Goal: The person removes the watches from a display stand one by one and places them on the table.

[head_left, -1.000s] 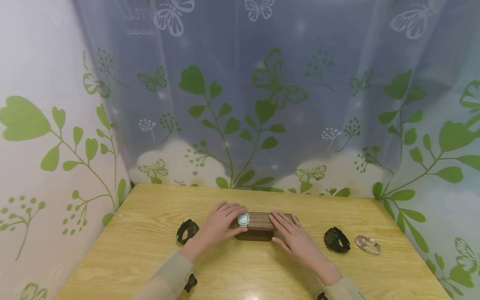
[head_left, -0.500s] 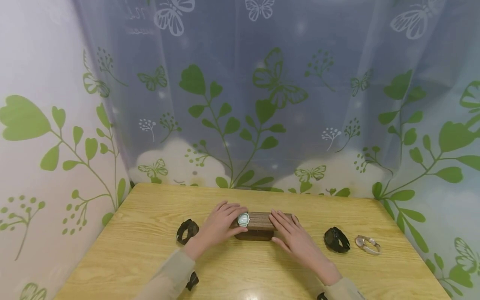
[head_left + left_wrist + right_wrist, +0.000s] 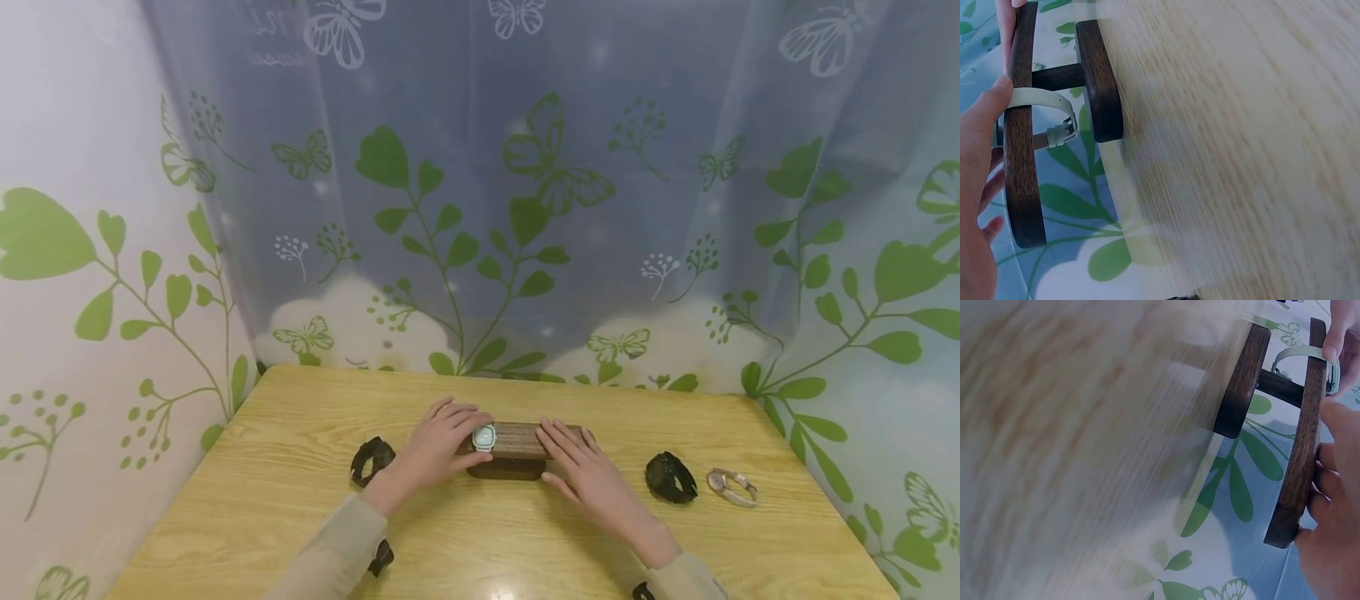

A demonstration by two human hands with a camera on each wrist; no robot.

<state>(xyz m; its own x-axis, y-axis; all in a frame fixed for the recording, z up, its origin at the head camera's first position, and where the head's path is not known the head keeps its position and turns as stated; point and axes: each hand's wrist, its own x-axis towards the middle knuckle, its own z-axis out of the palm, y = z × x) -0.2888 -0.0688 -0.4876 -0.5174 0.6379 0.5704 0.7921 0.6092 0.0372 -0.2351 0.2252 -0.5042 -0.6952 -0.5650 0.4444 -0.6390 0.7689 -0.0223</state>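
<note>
A dark wooden T-shaped watch stand point(image 3: 513, 442) is upright on the table, its bar raised on a short post above a base point(image 3: 1099, 84). Around the left part of the bar is a mint-green wristwatch point(image 3: 483, 437), dial up and strap point(image 3: 1041, 97) looped beneath. My left hand point(image 3: 429, 448) holds the watch at the bar, thumb against the near strap and fingers over the far side. Fairly straight fingers of my right hand point(image 3: 588, 483) rest on the bar's right part; its thumb is in front. Left fingertips are partly hidden behind the bar.
One black watch point(image 3: 372, 461) lies left of the stand. Another black watch point(image 3: 671, 478) and a slim light-strapped watch point(image 3: 732, 487) lie to the right. Dark items point(image 3: 381, 558) show partly near the sleeves. A patterned curtain point(image 3: 480, 208) hangs behind the wooden table point(image 3: 300, 433).
The whole head view has shifted very slightly. Both hands, the stand and the watch on it keep their places.
</note>
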